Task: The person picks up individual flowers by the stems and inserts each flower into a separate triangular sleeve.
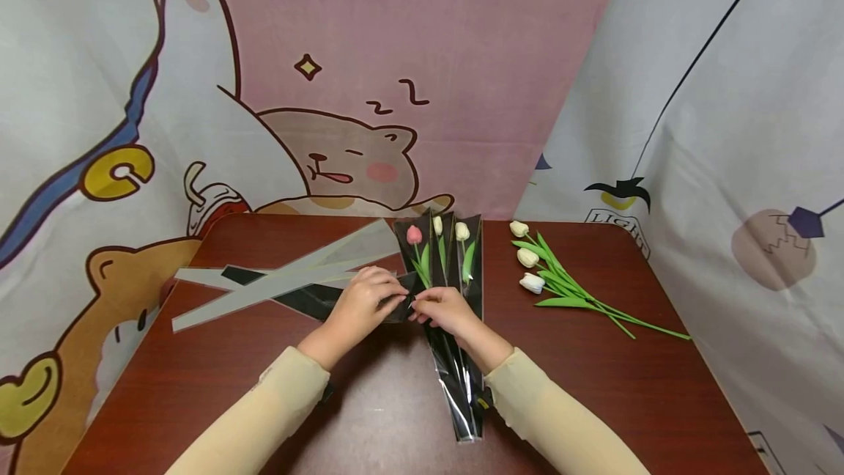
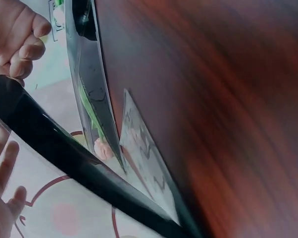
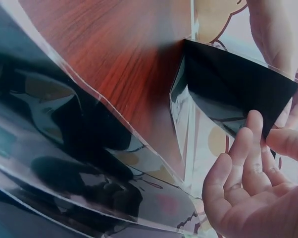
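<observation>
Near the table's middle, my left hand and right hand meet at one end of a flat black flower sleeve. In the right wrist view, the right hand pinches a corner of the black sleeve between thumb and fingers. The left hand grips the same end from the other side. In the left wrist view the raised sleeve slants between both hands. Beside them lie black-backed clear sleeves holding a pink tulip and two white tulips; my right hand partly covers these sleeves.
To the left, long clear-and-grey sleeves lie crossed on the dark red table. Loose white tulips with green stems lie on the right. A printed cloth hangs behind the table's back edge.
</observation>
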Demonstrator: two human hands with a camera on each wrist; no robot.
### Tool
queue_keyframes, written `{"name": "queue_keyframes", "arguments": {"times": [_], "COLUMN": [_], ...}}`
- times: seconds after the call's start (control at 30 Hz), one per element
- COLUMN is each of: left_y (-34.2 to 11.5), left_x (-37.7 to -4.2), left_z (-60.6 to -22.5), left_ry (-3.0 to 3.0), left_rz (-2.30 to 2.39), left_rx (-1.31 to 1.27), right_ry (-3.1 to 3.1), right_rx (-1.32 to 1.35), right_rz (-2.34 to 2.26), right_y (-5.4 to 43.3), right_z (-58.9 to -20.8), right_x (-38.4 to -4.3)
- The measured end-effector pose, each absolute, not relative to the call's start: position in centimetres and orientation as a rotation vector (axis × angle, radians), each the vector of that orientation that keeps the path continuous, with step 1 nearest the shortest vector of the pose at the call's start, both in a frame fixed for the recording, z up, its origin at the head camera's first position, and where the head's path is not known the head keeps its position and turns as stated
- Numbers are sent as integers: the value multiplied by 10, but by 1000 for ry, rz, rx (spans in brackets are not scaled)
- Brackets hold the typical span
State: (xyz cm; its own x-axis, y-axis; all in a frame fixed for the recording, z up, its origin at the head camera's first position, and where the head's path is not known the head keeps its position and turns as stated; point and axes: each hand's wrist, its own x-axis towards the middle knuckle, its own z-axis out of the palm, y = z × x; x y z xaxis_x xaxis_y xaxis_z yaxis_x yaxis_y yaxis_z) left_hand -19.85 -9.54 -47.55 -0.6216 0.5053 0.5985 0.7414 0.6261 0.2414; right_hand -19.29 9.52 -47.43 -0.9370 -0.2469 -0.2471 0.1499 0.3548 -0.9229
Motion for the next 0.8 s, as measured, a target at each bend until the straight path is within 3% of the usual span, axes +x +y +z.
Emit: {"name": "queue_keyframes", "arguments": {"times": [0.37,0.6,0.8], "left_y": [-94,-94,-95], "left_x": [-198,-201,-202], "left_z": [-476,-478,-480], "left_ry": [-2304,-2275,-2257], "left_rz": [-516,-550,-610], "left_rx": [-1086,-1118,-1113], "right_ry": [2233,2498,2962], "right_rx": [-168,-94,10], "right_rz": [-1562,-1486,-915], "right_y": [132,204,281], "right_z": [-472,-478,-485], "right_x": [-192,-205,-215]}}
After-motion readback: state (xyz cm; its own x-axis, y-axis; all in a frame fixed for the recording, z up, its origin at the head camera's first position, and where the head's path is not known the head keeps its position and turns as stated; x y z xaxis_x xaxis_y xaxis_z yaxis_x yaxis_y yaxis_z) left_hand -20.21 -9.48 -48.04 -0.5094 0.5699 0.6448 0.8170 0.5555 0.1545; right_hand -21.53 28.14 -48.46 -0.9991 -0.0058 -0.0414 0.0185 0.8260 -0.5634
